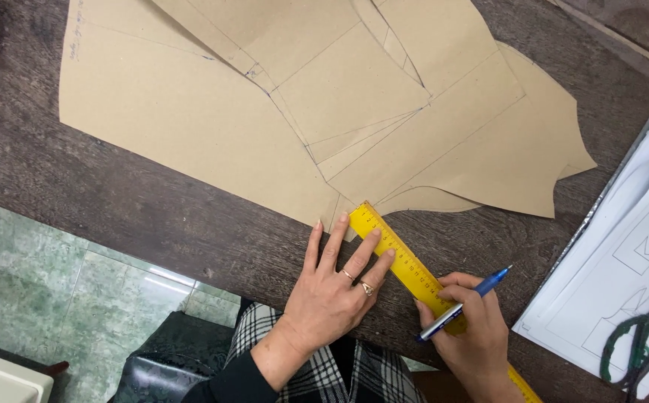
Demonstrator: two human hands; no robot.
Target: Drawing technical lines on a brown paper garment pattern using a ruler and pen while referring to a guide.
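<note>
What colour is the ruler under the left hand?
Yellow with dark markings; the ruler shows clearly in the head view, pinned by the left hand.

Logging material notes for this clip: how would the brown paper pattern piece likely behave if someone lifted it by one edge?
The brown paper pattern piece would probably sag and bend; it is one wide, thin sheet lying flat, already creased. It looks light for its spread, so it may slide on the dark wooden table, which could be why the left hand pins the yellow ruler at its edge.
</note>
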